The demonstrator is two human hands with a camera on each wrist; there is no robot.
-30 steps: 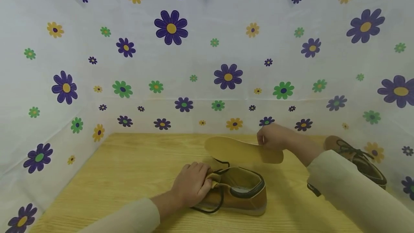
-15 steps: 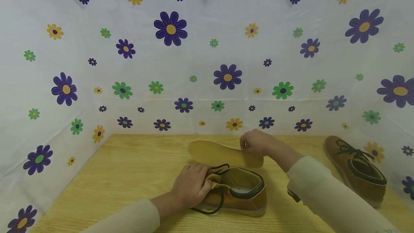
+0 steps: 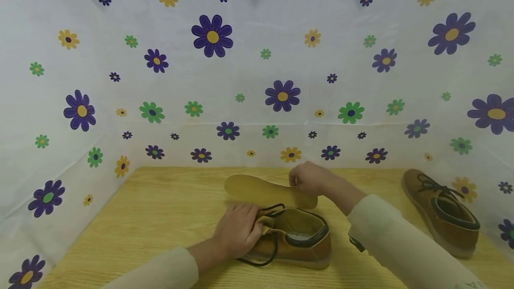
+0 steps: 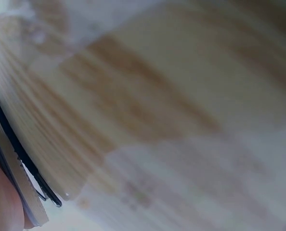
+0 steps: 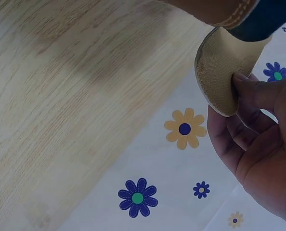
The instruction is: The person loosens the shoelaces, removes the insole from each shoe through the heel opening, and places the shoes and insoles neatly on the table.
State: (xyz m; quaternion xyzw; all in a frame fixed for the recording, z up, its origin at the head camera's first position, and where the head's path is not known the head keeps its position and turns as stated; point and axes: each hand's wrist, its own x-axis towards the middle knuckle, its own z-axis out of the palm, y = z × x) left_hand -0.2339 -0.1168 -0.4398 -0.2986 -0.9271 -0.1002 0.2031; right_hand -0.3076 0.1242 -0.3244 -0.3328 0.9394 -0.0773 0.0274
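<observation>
A brown lace-up shoe (image 3: 307, 253) with a dark collar stands on the table, its opening facing up and its dark lace loose. My left hand (image 3: 238, 229) grips it by the tongue and lace area, hiding much of the front. Just behind the shoe, my right hand (image 3: 311, 179) pinches a tan insole (image 3: 253, 191) near its heel end and holds it on edge, toe end to the left. In the right wrist view, thumb and fingers clamp the insole (image 5: 215, 77) close to the shoe's heel (image 5: 215, 8). The left wrist view is mostly blurred.
A second brown shoe (image 3: 458, 231), its lace tied in a bow, stands at the right of the wooden table (image 3: 160, 208). White cloth (image 3: 249, 70) printed with flowers walls in the back and both sides.
My right hand has carried the insole leftward and slightly lower, to just behind the shoe. The second shoe has come out from behind my right sleeve. My left hand stays on the shoe.
</observation>
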